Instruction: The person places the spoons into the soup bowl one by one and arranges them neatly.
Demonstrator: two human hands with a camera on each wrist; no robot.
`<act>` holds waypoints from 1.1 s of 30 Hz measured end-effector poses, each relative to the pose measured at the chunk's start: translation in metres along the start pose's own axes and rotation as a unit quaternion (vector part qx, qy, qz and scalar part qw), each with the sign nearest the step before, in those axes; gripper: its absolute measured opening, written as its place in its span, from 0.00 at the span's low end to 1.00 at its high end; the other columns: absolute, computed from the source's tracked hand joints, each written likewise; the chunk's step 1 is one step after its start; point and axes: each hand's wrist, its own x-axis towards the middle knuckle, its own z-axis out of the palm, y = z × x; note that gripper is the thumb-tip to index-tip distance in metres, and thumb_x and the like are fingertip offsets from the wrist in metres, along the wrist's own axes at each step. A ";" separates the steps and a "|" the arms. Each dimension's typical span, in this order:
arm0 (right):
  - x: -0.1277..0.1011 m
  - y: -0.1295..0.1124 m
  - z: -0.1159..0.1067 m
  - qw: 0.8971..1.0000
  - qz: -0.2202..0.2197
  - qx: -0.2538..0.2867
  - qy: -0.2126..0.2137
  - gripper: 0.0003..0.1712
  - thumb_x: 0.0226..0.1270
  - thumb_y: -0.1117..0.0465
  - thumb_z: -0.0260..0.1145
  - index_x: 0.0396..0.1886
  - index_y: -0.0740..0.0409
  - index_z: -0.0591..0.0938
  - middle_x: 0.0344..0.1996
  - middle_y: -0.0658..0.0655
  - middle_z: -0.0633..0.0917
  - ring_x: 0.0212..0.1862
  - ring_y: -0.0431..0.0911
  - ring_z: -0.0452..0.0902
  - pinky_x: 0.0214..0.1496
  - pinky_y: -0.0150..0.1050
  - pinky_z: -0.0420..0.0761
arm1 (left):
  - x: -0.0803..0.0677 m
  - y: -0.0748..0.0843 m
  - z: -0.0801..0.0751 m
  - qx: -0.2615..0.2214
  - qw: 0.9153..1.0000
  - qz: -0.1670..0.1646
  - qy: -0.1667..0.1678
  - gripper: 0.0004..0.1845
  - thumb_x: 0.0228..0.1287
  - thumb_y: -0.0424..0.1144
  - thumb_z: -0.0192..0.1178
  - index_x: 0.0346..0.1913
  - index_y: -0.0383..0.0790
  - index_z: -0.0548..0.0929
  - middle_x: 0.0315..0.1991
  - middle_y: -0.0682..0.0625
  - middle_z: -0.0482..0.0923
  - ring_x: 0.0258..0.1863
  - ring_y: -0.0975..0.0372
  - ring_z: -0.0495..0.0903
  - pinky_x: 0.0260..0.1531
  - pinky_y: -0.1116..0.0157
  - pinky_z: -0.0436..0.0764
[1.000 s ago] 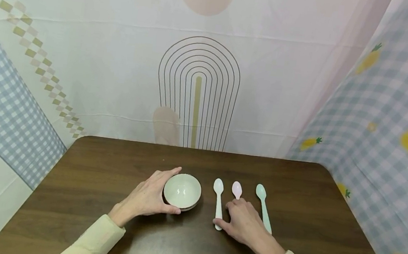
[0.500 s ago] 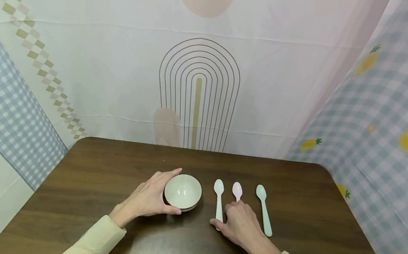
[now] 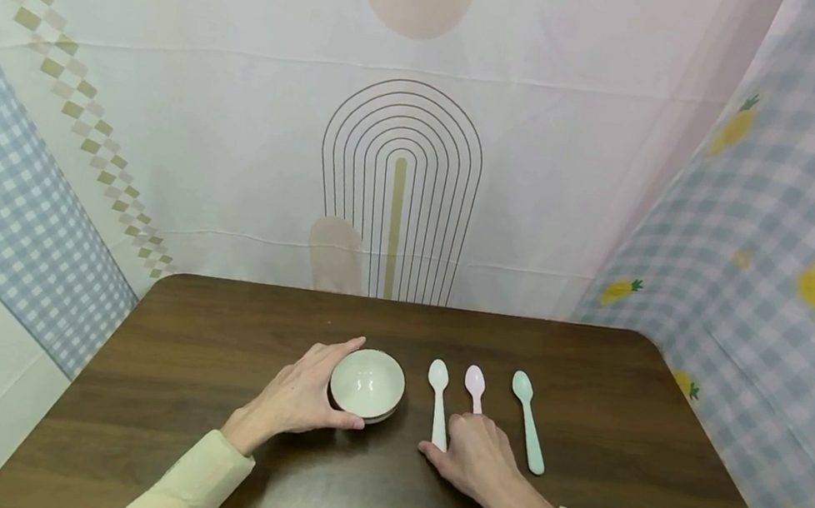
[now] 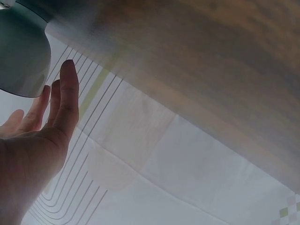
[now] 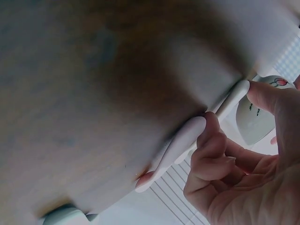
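In the head view my left hand (image 3: 297, 388) grips a small bowl (image 3: 367, 383), thumb on its near side and fingers along its far side. Pale inside, it stands upright on the table. My right hand (image 3: 485, 464) lies low over the handle ends of two spoons. Its thumb tip touches the handle end of the white spoon (image 3: 438, 400). In the right wrist view its bent index finger meets the handle end of the pink spoon (image 5: 176, 147). A mint green spoon (image 3: 529, 423) lies just right of this hand.
The dark wood table (image 3: 220, 308) has rounded far corners. Behind it hangs a white cloth (image 3: 239, 143) with line arches. Blue checked cloth (image 3: 768, 270) with pineapples hangs on the right, and more checked cloth on the left.
My right hand has slid slightly toward me, so more of the pink spoon's handle and the whole mint green spoon show. The left hand keeps its grip on the bowl.
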 end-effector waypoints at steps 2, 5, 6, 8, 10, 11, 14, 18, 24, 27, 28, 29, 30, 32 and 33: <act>0.000 -0.001 0.000 1.000 0.000 0.004 0.000 0.31 0.57 0.42 0.85 0.14 0.48 0.73 0.16 0.48 0.77 0.20 0.45 0.72 0.23 0.46 0.75 | 0.000 0.001 0.000 0.001 1.000 0.001 0.000 0.63 0.45 0.64 0.86 0.85 0.53 0.66 0.77 0.51 0.78 0.67 0.53 0.80 0.46 0.46 0.89; 0.000 -0.001 0.000 1.000 -0.005 0.008 0.003 0.30 0.57 0.44 0.85 0.14 0.48 0.73 0.16 0.47 0.76 0.20 0.44 0.71 0.22 0.45 0.74 | -0.001 0.000 0.000 0.001 1.000 -0.001 -0.001 0.63 0.45 0.65 0.85 0.85 0.52 0.67 0.77 0.51 0.78 0.67 0.53 0.80 0.46 0.47 0.89; 0.000 -0.002 0.001 1.000 -0.006 0.010 0.004 0.30 0.57 0.44 0.85 0.13 0.48 0.73 0.15 0.47 0.75 0.20 0.43 0.71 0.22 0.44 0.74 | -0.001 0.000 0.000 0.001 1.000 -0.002 -0.001 0.63 0.45 0.65 0.85 0.85 0.52 0.67 0.77 0.51 0.78 0.66 0.53 0.80 0.46 0.47 0.88; 0.000 -0.002 0.001 1.000 -0.008 0.014 0.005 0.30 0.57 0.45 0.85 0.13 0.47 0.73 0.15 0.46 0.74 0.20 0.43 0.70 0.22 0.43 0.73 | -0.002 -0.001 0.001 0.003 1.000 -0.004 -0.001 0.64 0.45 0.66 0.85 0.85 0.51 0.67 0.76 0.51 0.78 0.66 0.53 0.80 0.45 0.47 0.88; 0.001 -0.002 0.001 1.000 -0.008 0.016 0.005 0.30 0.57 0.46 0.85 0.12 0.47 0.73 0.14 0.46 0.74 0.19 0.42 0.69 0.21 0.43 0.72 | -0.002 -0.001 0.001 0.004 1.000 -0.005 -0.001 0.64 0.45 0.66 0.85 0.85 0.51 0.67 0.76 0.51 0.79 0.66 0.54 0.80 0.45 0.47 0.88; 0.001 -0.003 0.002 1.000 -0.008 0.017 0.006 0.30 0.57 0.46 0.85 0.12 0.47 0.72 0.14 0.46 0.74 0.19 0.42 0.69 0.21 0.42 0.71 | -0.002 -0.001 0.001 0.004 1.000 -0.005 -0.001 0.64 0.44 0.66 0.85 0.85 0.51 0.67 0.76 0.50 0.79 0.67 0.54 0.80 0.45 0.47 0.88; 0.001 -0.003 0.002 1.000 -0.003 0.021 0.002 0.30 0.58 0.47 0.84 0.12 0.47 0.72 0.14 0.45 0.73 0.19 0.42 0.68 0.21 0.41 0.70 | -0.001 -0.001 0.002 0.005 1.000 -0.003 -0.001 0.64 0.44 0.66 0.85 0.85 0.51 0.67 0.75 0.50 0.79 0.67 0.54 0.80 0.45 0.47 0.89; 0.001 -0.002 0.002 1.000 0.003 0.022 0.000 0.30 0.60 0.48 0.83 0.12 0.48 0.72 0.14 0.46 0.72 0.19 0.42 0.67 0.21 0.41 0.70 | 0.000 0.000 0.000 0.005 1.000 0.004 0.002 0.63 0.44 0.66 0.85 0.84 0.51 0.67 0.75 0.51 0.79 0.67 0.54 0.80 0.46 0.47 0.89; 0.002 -0.003 0.002 1.000 0.004 0.021 0.002 0.28 0.61 0.50 0.82 0.13 0.49 0.72 0.13 0.46 0.72 0.19 0.42 0.67 0.21 0.40 0.69 | 0.001 0.000 0.000 0.003 1.000 0.009 0.005 0.63 0.45 0.65 0.85 0.84 0.51 0.67 0.75 0.50 0.80 0.67 0.53 0.80 0.46 0.47 0.89; 0.002 -0.003 0.003 1.000 0.002 0.019 0.003 0.27 0.61 0.51 0.81 0.14 0.49 0.72 0.13 0.46 0.72 0.19 0.42 0.68 0.21 0.40 0.70 | 0.001 0.000 0.000 0.004 1.000 0.007 0.004 0.63 0.44 0.66 0.85 0.84 0.51 0.67 0.75 0.51 0.79 0.67 0.53 0.80 0.45 0.47 0.89; 0.002 -0.003 0.004 1.000 0.002 0.016 0.004 0.27 0.61 0.51 0.81 0.14 0.49 0.72 0.13 0.46 0.72 0.19 0.42 0.68 0.21 0.41 0.71 | 0.001 0.000 0.000 0.004 1.000 0.006 0.004 0.63 0.44 0.66 0.85 0.84 0.51 0.68 0.75 0.51 0.79 0.67 0.53 0.80 0.45 0.47 0.89; 0.003 -0.003 0.004 1.000 0.001 0.014 0.004 0.27 0.61 0.51 0.81 0.14 0.49 0.72 0.13 0.47 0.73 0.19 0.42 0.68 0.21 0.41 0.71 | 0.001 0.000 0.000 0.005 1.000 0.005 0.003 0.63 0.44 0.66 0.84 0.84 0.51 0.68 0.75 0.51 0.79 0.67 0.53 0.80 0.44 0.48 0.89; 0.003 -0.003 0.005 1.000 0.001 0.012 0.005 0.26 0.61 0.51 0.80 0.14 0.49 0.72 0.13 0.47 0.73 0.19 0.42 0.68 0.21 0.41 0.72 | 0.001 0.000 0.000 0.006 1.000 0.005 0.002 0.63 0.44 0.67 0.84 0.84 0.51 0.68 0.76 0.51 0.79 0.67 0.53 0.80 0.44 0.48 0.89; 0.003 -0.003 0.005 1.000 0.001 0.007 0.007 0.26 0.61 0.52 0.80 0.14 0.49 0.73 0.13 0.47 0.73 0.19 0.42 0.69 0.21 0.42 0.73 | 0.001 -0.001 0.001 0.007 1.000 0.005 0.002 0.64 0.44 0.67 0.84 0.84 0.50 0.68 0.75 0.51 0.79 0.67 0.53 0.80 0.44 0.48 0.89; 0.003 -0.003 0.005 1.000 0.001 0.005 0.008 0.26 0.60 0.52 0.80 0.14 0.49 0.72 0.13 0.47 0.74 0.19 0.43 0.69 0.21 0.43 0.73 | 0.001 -0.001 0.001 0.007 1.000 0.005 0.002 0.64 0.44 0.67 0.84 0.84 0.50 0.68 0.75 0.51 0.79 0.67 0.53 0.80 0.43 0.48 0.89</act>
